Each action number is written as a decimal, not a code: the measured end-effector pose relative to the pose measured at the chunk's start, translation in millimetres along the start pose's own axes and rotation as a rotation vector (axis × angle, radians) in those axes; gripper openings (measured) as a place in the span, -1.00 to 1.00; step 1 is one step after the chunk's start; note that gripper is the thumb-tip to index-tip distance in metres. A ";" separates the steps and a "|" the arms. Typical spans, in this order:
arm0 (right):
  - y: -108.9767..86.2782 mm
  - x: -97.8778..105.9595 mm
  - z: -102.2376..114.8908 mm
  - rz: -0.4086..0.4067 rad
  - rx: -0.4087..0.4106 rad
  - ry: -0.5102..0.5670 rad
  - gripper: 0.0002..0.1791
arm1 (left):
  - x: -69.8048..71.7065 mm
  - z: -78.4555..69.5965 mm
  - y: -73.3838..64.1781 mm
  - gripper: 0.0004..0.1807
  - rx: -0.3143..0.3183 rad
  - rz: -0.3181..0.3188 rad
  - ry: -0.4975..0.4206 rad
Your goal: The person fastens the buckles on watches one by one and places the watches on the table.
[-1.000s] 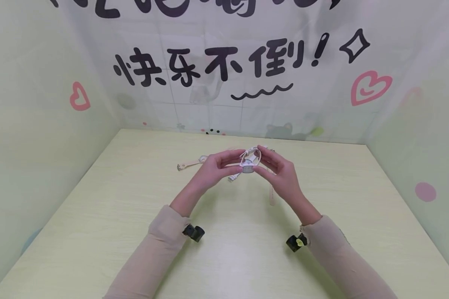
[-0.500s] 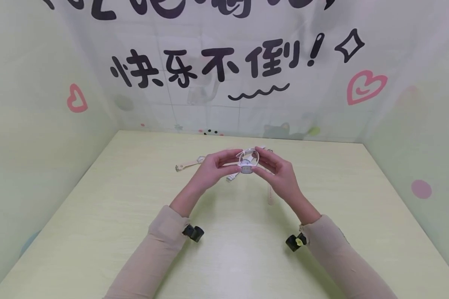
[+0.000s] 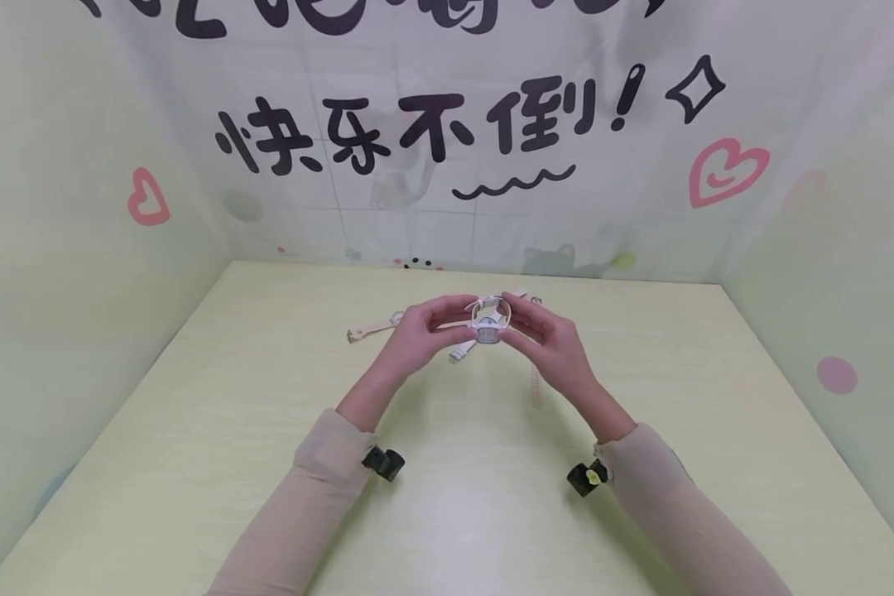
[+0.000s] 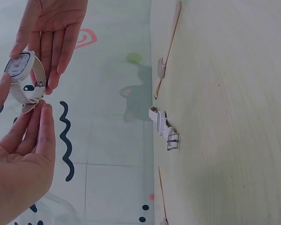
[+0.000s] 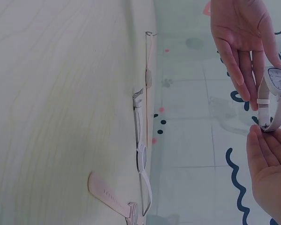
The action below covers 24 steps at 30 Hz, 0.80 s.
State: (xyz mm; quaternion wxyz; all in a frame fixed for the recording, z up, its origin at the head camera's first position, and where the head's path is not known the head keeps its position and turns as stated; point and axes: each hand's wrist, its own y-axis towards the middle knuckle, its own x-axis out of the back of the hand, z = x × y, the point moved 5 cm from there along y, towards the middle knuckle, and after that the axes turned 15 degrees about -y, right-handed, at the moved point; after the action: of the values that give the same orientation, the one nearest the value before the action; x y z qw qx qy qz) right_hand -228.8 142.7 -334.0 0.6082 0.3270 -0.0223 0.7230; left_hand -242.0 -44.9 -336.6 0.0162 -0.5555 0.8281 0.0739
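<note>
Between both hands, raised above the table, is a white wristwatch (image 3: pixel 487 334) with its strap buckled into a loop. My left hand (image 3: pixel 422 335) pinches one side of it, thumb by the case and fingers at the strap. On the other side, my right hand (image 3: pixel 557 346) holds it the same way. The left wrist view shows the pale square-round dial (image 4: pixel 19 64) clearly; the right wrist view shows the buckled band (image 5: pixel 264 110) hanging below the case. Behind the hands, a second white watch (image 3: pixel 460 352) lies unbuckled on the table, partly hidden.
A pink-strapped watch (image 3: pixel 372 329) lies left of the hands. To the right, another pink watch strap (image 3: pixel 536 389) extends towards the front, its case hidden by the right hand. The table (image 3: pixel 447 497) meets a printed backdrop (image 3: pixel 410 190) behind and at both sides.
The whole head view has shifted slightly left in the picture. Both hands keep their hold on the raised watch, which has tilted a little. The watches on the table have stayed put.
</note>
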 end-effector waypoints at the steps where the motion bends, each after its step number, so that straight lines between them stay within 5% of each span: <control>1: 0.8 -0.7 -0.6 0.003 -0.004 0.002 -0.43 | 0.8 0.4 0.1 -0.47 0.003 -0.002 0.000; 24: 28.9 -17.4 -3.8 0.064 -0.008 -0.048 -0.41 | 32.3 -1.2 16.8 -0.47 0.027 -0.007 0.114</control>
State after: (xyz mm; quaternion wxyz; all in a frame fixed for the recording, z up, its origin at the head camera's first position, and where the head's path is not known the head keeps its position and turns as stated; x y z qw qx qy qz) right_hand -255.5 121.8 -335.2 0.5851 0.3410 -0.0502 0.7341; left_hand -269.7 -68.5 -337.2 -0.0233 -0.5615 0.8266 0.0306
